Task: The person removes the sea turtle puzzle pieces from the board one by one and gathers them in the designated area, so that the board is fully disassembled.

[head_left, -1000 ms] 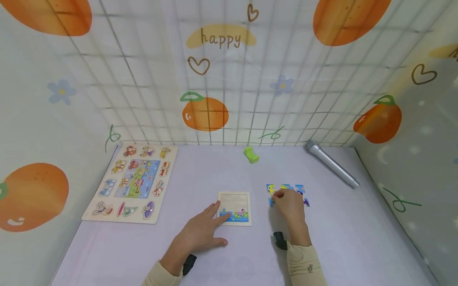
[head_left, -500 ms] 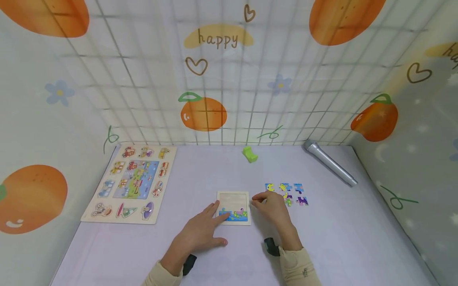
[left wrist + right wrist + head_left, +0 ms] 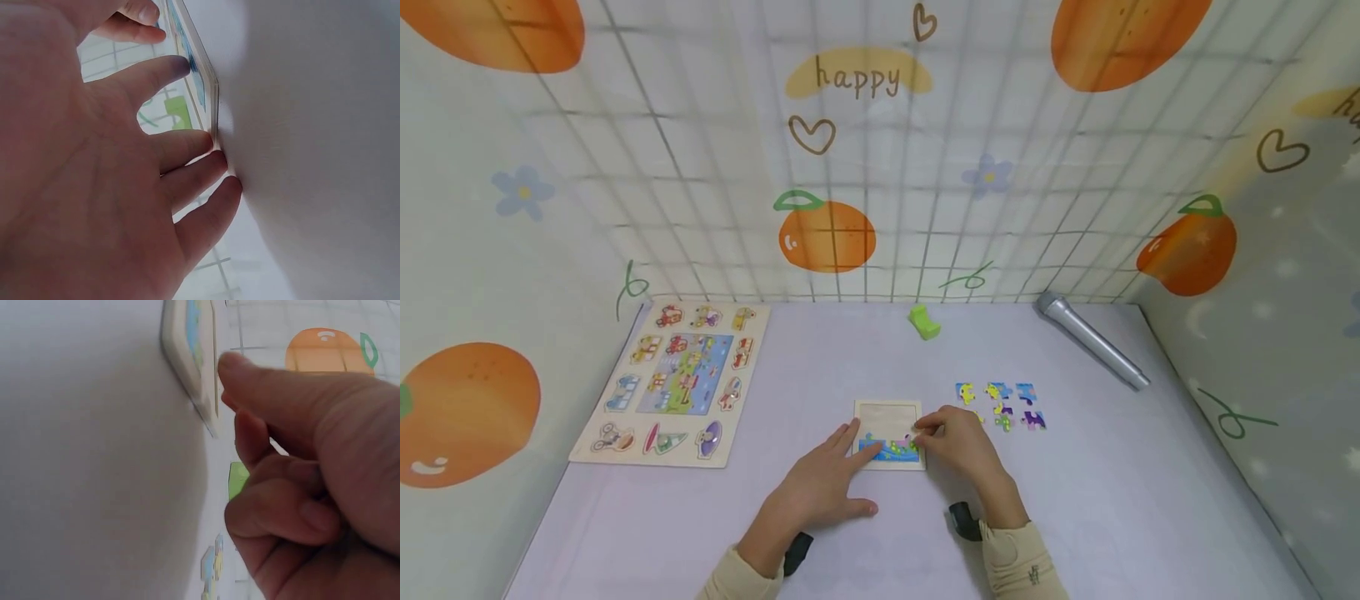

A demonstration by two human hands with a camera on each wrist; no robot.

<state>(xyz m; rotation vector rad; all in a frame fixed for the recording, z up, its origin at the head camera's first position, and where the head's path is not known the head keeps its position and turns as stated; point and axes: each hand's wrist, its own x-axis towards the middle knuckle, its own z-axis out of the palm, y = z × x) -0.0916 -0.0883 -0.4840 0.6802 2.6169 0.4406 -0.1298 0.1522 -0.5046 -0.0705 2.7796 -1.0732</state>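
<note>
A small square wooden puzzle tray (image 3: 883, 419) lies in front of me in the head view, with blue and green picture pieces (image 3: 895, 454) along its near side. My left hand (image 3: 820, 483) is spread at the tray's left; one finger reaches over the pieces, and other fingertips touch the edge in the left wrist view. Thumb and forefinger of my right hand (image 3: 962, 446) pinch at the tray's right side; the puzzle piece between them is mostly hidden by the fingertips. Several loose puzzle pieces (image 3: 1032, 419) lie just beyond and right of that hand.
A large wooden vehicle puzzle board (image 3: 745, 417) lies at the left. A green block (image 3: 923, 322) sits near the back, and a silver microphone (image 3: 1097, 343) lies at the back right. Printed curtains over a wire grid stand behind the white table (image 3: 1150, 500).
My right hand has left the loose pieces and moved left to the tray's right side, fingertips now over its edge. The left hand stays in place.
</note>
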